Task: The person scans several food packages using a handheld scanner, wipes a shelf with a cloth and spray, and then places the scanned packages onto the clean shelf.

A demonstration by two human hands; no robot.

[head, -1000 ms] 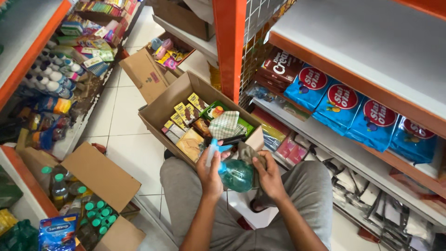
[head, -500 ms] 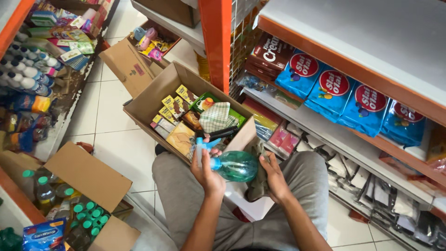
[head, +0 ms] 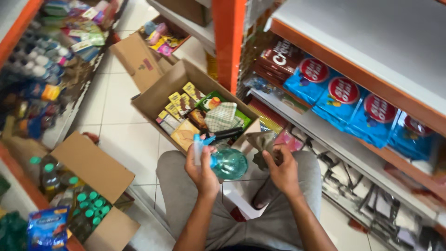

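Sitting on the tiled floor [head: 121, 132] w/ knees up, you face the orange-edged shelf unit [head: 371, 60] on your right. Its lower shelf carries a row of blue packets [head: 344, 100].

Straight ahead of your knees is the open cardboard box [head: 155, 100]. Inside it are small yellow cartons [head: 179, 106] and a checked fabric piece [head: 222, 117]. At your left, a 2nd box [head: 95, 169] holds green-capped bottles [head: 87, 204]. None of these has shifted vs. a sec ago; only your head angle differs a bit.

What did change is the grip on the spray bottle [head: 230, 163]:
- 1 s ago both your hands were on it, approx. upright between them.
- Half a sec ago it lay on its side, one hand at each end.
- Now your left hand [head: 202, 171] carries it alone, fingers wrapped tight round the neck just under the blue-and-white trigger head. The teal body points sideways toward your right.
- It sits above your lap, between your two hands and just in front of the near wall of the cardboard box.

Your right hand [head: 282, 171] has come off the bottle and is apart from it. It's closed on a grey-brown cloth [head: 261, 142], pinched betw. thumb and fingers, w/ the bunched part sticking up above the knuckles.

My read: the bottle is now a one-hand hold and the cloth is the other hand's job, w/ bottle and cloth near each other but not touching. Can't tell if the trigger is being pressed; no spray shows.
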